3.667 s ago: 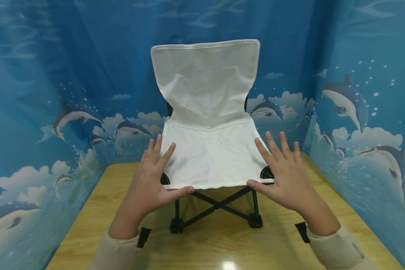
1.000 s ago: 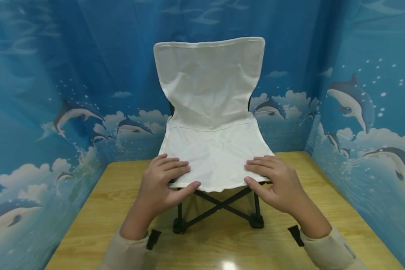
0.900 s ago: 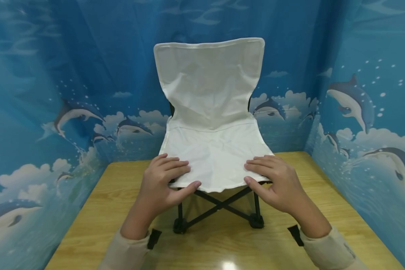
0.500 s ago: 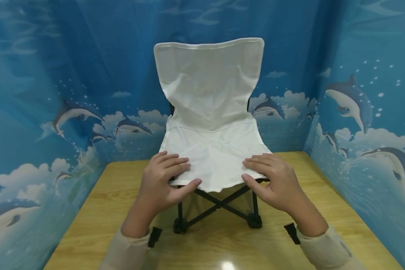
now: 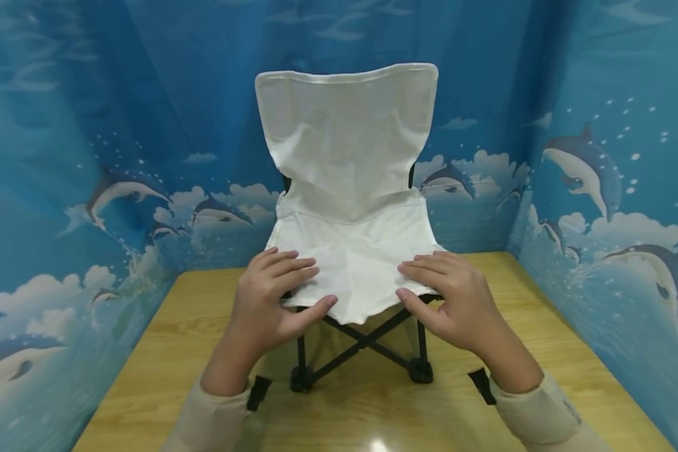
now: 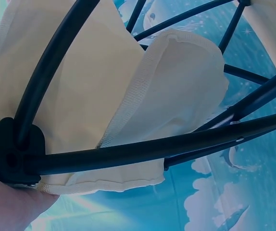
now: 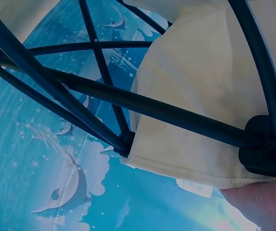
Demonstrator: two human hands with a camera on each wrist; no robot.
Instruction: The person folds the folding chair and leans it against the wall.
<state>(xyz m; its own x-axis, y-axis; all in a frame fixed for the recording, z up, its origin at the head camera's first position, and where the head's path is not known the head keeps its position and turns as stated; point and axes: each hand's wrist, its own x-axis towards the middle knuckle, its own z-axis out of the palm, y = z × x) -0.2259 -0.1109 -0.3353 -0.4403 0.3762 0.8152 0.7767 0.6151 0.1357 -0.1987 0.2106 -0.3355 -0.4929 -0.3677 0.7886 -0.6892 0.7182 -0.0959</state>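
A small folding chair (image 5: 350, 245) with white fabric and a black tube frame stands upright, facing me. My left hand (image 5: 271, 301) grips the seat's front left corner, fingers bent over the fabric and thumb along the front edge. At the opposite front corner my right hand (image 5: 454, 298) holds on the same way. Between them the fabric sags and puckers at the front. From below, the left wrist view shows a black corner joint (image 6: 15, 154) beside that hand's edge. A matching corner joint (image 7: 265, 147) sits against the right hand in its wrist view.
The chair stands on a wood-grain tabletop (image 5: 344, 414). Blue curtains (image 5: 203, 125) printed with dolphins and clouds enclose it at the back and on both sides. Crossed black legs (image 5: 364, 342) show under the seat.
Both hands, spread beside the seat earlier, have closed over its front corners. Recently the right hand has moved left, bringing the right front foot inward; the seat has narrowed and its front edge dips more.
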